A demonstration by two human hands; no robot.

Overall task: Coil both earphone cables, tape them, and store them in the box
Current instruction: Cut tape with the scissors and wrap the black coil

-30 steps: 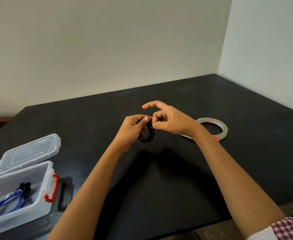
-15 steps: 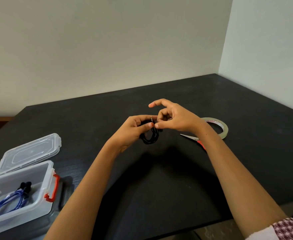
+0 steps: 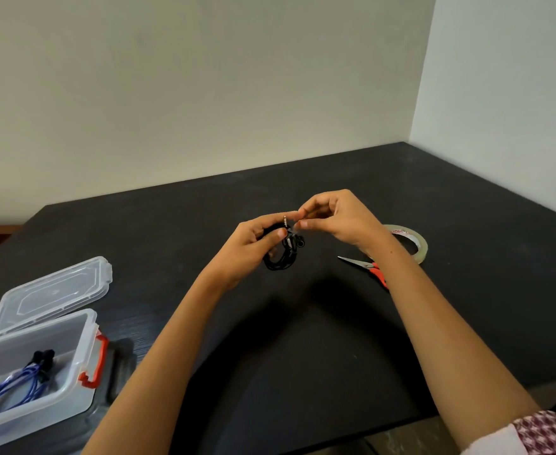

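"Where was the black earphone cable (image 3: pixel 280 260)?"

"Above the middle of the tabletop (image 3: pixel 171 231). The left hand (image 3: pixel 253 239) had its fingers curled round the loops. The right hand (image 3: pixel 339 218) pinched the top, by the plug."

"Was it hard to hold?"

"It looked light and floppy. I think you'd squeeze all the loops together. The blue earphone cable (image 3: pixel 14 389) lay in the box (image 3: pixel 73 356), near left."

On the bench (image 3: pixel 486 307), a box (image 3: pixel 73 356) sits at the lower left of the frame with an earphone cable (image 3: pixel 14 387) inside and its lid (image 3: pixel 53 290) just behind it. At the centre a coiled cable (image 3: pixel 278 264) hangs between the left hand (image 3: pixel 253 239) and right hand (image 3: pixel 342 218). Scissors (image 3: pixel 373 267) lie right of centre, the tape roll (image 3: pixel 421 249) just behind them
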